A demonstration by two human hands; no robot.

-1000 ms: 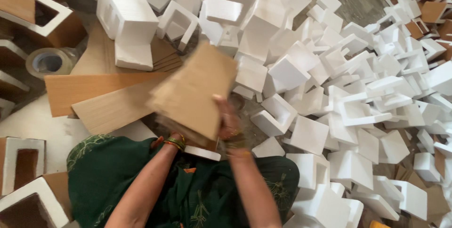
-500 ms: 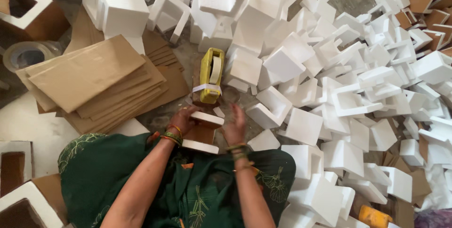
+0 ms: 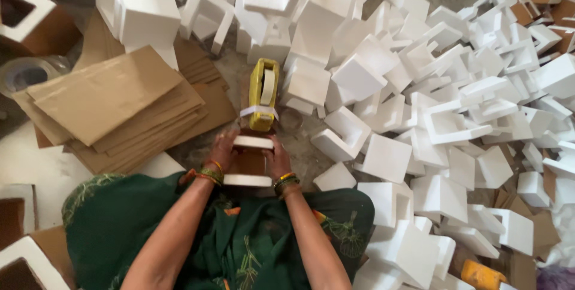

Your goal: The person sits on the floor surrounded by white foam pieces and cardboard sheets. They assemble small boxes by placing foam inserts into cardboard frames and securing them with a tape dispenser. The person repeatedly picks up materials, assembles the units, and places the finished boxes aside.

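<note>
1. Head view, your hands: your left hand [image 3: 223, 149] and your right hand [image 3: 277, 159] press against opposite sides of a small brown block [image 3: 247, 162] capped by two white foam end pieces [image 3: 252, 142] — one at the far end, one at the near end. The fingers of both hands are curled closed against its sides, gripping it between them.
2. Head view, where the block sits: it rests low in front of your lap, on the floor [image 3: 305, 146], just this side of a yellow tape dispenser [image 3: 263, 93]. A strip of white tape runs across the dispenser's near end, which touches or nearly touches the far foam cap — you cannot tell which.
3. Head view, to your left: a stack of flat cardboard sheets [image 3: 114, 110] lies fanned out on the floor, near your left hand but apart from it.
4. Head view, to your right and ahead: a large heap of white foam pieces [image 3: 455, 110] covers the floor.
5. Head view, near you: green patterned cloth [image 3: 239, 242] covers your lap, and bangles sit on both wrists.
</note>
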